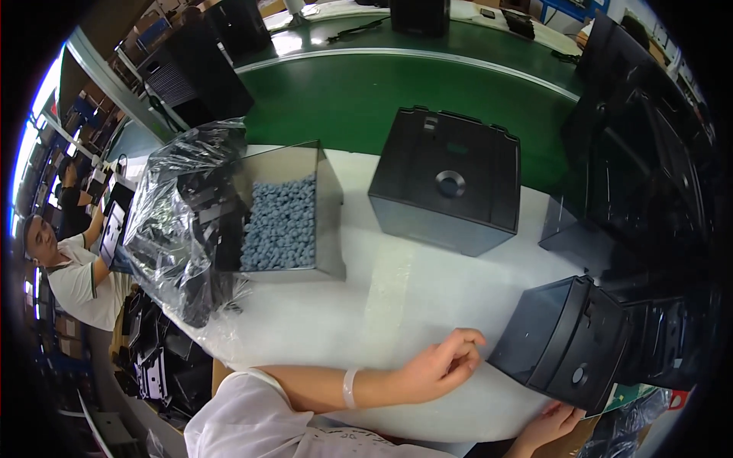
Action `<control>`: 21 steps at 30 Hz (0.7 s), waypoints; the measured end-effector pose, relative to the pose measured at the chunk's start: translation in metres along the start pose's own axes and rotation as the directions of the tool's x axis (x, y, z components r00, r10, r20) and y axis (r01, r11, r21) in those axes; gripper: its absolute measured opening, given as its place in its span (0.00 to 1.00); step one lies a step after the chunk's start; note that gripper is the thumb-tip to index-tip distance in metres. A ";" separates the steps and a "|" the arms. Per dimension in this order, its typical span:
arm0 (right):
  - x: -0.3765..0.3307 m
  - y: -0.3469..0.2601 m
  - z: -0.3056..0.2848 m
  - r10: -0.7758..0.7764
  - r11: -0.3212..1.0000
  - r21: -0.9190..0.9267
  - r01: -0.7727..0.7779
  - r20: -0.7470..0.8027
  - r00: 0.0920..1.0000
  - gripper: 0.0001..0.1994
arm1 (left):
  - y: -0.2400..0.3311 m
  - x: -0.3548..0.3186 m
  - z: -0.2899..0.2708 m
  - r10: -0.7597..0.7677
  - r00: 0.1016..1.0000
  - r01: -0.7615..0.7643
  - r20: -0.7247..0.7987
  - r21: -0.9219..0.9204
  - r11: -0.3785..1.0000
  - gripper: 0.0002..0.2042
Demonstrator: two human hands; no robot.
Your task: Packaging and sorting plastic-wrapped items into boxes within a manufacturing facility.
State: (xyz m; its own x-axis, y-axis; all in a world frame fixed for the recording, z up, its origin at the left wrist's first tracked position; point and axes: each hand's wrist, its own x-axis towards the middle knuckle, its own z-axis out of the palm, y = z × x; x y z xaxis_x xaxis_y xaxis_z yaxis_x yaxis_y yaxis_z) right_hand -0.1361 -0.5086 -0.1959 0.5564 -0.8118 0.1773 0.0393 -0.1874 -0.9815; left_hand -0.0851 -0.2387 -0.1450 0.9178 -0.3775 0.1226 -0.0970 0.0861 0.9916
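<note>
My left hand (441, 368) rests on the white table (366, 313), fingers loosely curled with nothing visible in them. Its fingertips lie just left of a black plastic housing (561, 347) that stands tilted at the table's near right. A pale band circles that wrist. My right hand (551, 425) comes in at the lower edge, fingers stretched out and touching the lower corner of that housing. A second black housing (450, 183) with a round hole on top sits farther back in the middle.
A clear bin (324, 214) holding several small grey pieces (281, 225) stands at the left, beside a plastic bag of black parts (172, 229). More black housings (641, 183) pile up at the right. A green conveyor (343, 91) runs behind. Another person (72, 278) works far left.
</note>
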 end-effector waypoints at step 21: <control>-0.046 -0.057 0.076 -0.260 0.865 0.407 0.294 -0.138 0.956 0.04 | 0.031 0.073 -0.086 0.700 0.694 -0.650 -0.168 0.273 0.710 0.02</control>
State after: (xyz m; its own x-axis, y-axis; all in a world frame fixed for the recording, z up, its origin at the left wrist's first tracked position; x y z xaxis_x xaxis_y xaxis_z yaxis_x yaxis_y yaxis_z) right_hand -0.1007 -0.4187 -0.1532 0.4068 -0.8035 0.4346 0.5353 -0.1758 -0.8261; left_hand 0.0117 -0.1843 -0.1091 0.6339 -0.0469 0.7720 -0.7700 0.0548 0.6356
